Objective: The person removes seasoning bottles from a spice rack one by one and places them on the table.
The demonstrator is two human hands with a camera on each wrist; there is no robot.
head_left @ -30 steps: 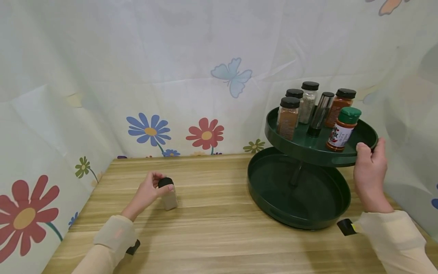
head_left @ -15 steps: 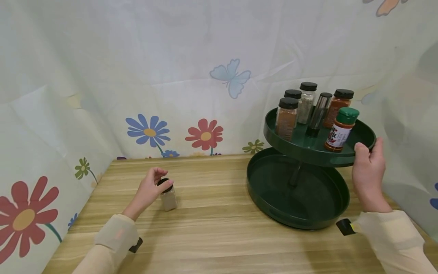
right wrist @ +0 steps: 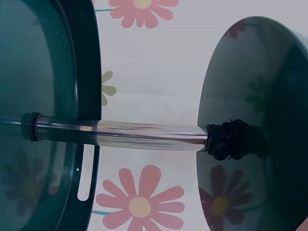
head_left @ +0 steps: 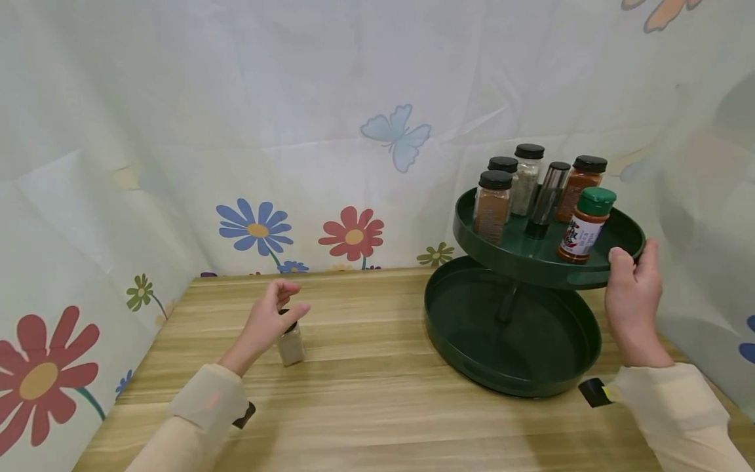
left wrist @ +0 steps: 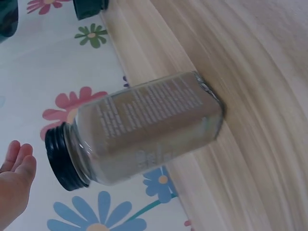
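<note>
On the left of the table stands a spice jar point(head_left: 291, 349) with a black lid and pale brown powder. My left hand point(head_left: 267, 326) is just beside and above its lid, thumb and fingers spread; in the left wrist view the fingertips point(left wrist: 25, 166) are apart from the lid. My right hand point(head_left: 635, 305) grips the rim of the upper tray of a dark green two-tier rack point(head_left: 531, 267), thumb over the edge. That tray carries several black-lidded spice jars and a red bottle with a green cap point(head_left: 584, 226). The fingers under the rim are hidden.
The rack's lower tray point(head_left: 513, 380) rests on the wooden table point(head_left: 366, 393) at the right. A clear pole point(right wrist: 149, 135) joins both tiers. A silver and black post point(head_left: 548, 200) rises from the upper tray. Flowered cloth point(head_left: 318, 144) hangs behind and at both sides.
My left hand has let go of the spice jar, spread its fingers and moved slightly up and right. The jar stays standing. My right hand keeps its grip on the tray rim.
</note>
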